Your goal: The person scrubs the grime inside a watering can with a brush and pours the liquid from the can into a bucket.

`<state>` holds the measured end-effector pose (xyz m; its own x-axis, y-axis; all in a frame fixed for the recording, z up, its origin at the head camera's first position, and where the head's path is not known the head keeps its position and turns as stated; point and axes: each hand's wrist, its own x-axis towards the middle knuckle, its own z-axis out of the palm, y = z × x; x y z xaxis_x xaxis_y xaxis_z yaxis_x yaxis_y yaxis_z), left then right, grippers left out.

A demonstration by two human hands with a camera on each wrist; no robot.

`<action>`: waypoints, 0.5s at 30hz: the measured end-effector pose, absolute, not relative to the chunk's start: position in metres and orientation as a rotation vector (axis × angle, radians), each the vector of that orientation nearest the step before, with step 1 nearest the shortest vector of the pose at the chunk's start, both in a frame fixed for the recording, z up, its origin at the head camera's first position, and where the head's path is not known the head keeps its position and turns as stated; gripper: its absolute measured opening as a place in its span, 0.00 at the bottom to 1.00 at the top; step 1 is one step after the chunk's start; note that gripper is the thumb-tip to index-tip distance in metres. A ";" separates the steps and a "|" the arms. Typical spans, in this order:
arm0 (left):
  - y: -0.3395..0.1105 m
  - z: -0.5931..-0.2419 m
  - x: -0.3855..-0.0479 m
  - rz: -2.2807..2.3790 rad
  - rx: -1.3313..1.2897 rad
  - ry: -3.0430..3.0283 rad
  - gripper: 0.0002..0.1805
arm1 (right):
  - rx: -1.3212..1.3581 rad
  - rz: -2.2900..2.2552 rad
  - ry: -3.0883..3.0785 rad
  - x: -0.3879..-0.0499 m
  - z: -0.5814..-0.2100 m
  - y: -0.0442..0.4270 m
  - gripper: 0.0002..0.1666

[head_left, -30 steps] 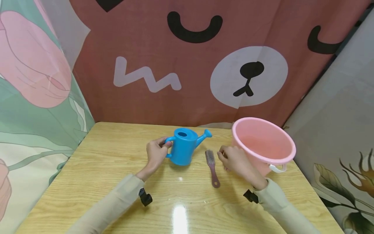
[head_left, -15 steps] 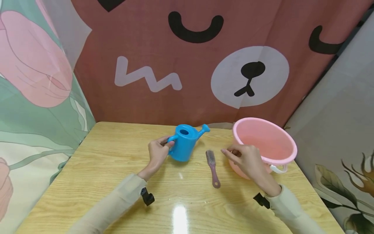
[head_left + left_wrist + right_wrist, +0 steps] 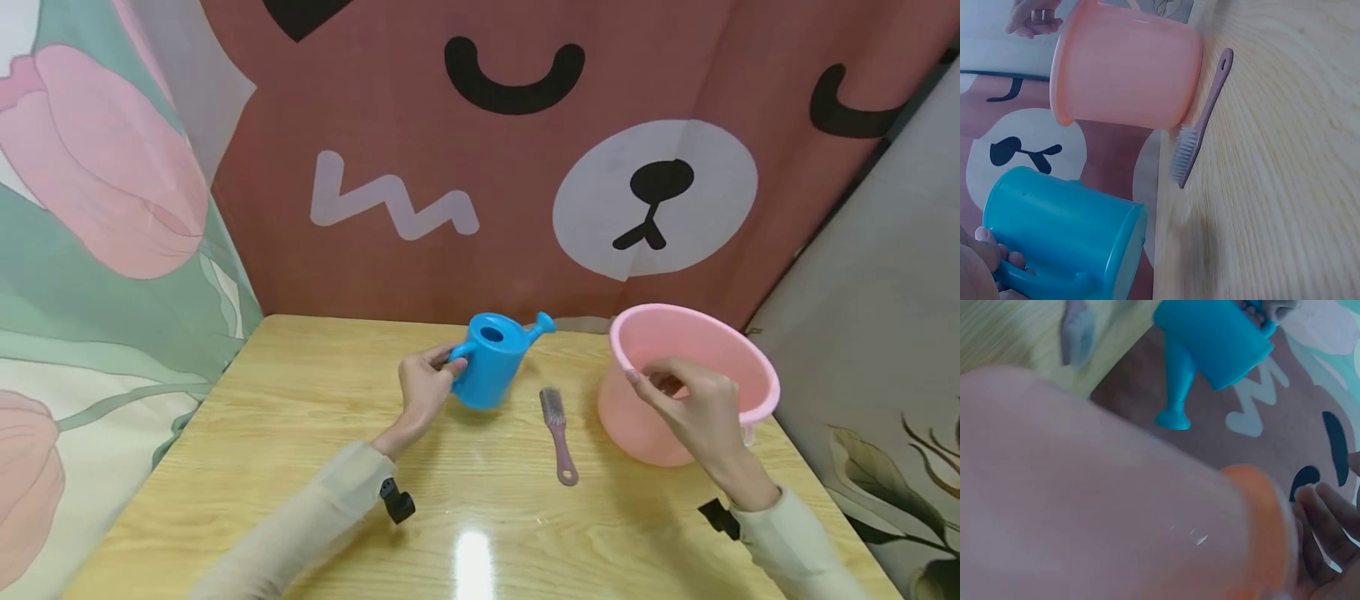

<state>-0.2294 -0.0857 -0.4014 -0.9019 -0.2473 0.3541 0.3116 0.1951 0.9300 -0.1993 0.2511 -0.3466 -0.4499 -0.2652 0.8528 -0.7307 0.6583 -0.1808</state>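
The left hand (image 3: 425, 387) grips the handle of the blue watering can (image 3: 491, 367), which hangs just above the table with its spout pointing right. In the left wrist view, fingers curl round the handle of the can (image 3: 1060, 225). In the head view the right hand (image 3: 697, 412) is in front of the pink bucket (image 3: 637, 425), loosely bent and holding nothing. The left wrist view shows this right hand (image 3: 1035, 17) beyond the bucket's rim, apart from it. Between can and bucket, a purple brush (image 3: 559, 437) lies on the table.
The wooden table (image 3: 337, 358) ends at a brown curtain with a bear face (image 3: 652, 200). Printed cloths hang at the left and right sides. The bucket stands upright near the table's right edge.
The left hand has raised the watering can off the table and tipped it slightly. The right hand has moved right and up from beside the brush to the bucket.
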 end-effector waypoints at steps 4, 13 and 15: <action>-0.079 -0.399 -0.229 -1.775 -0.063 -2.045 0.13 | 0.782 0.687 -1.953 -0.200 -0.350 0.265 0.22; -0.070 -0.393 -0.230 -1.753 -0.130 -2.021 0.12 | 0.605 0.699 -2.166 -0.194 -0.350 0.288 0.31; -0.068 -0.392 -0.231 -1.752 -0.138 -2.017 0.13 | 0.552 0.725 -2.209 -0.192 -0.351 0.294 0.36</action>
<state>-0.2305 -0.0676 -0.3924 -0.8883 -0.2206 0.4029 0.3680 0.1830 0.9116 -0.1923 0.2937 -0.3505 -0.6378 -0.1618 0.7530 -0.5767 0.7484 -0.3276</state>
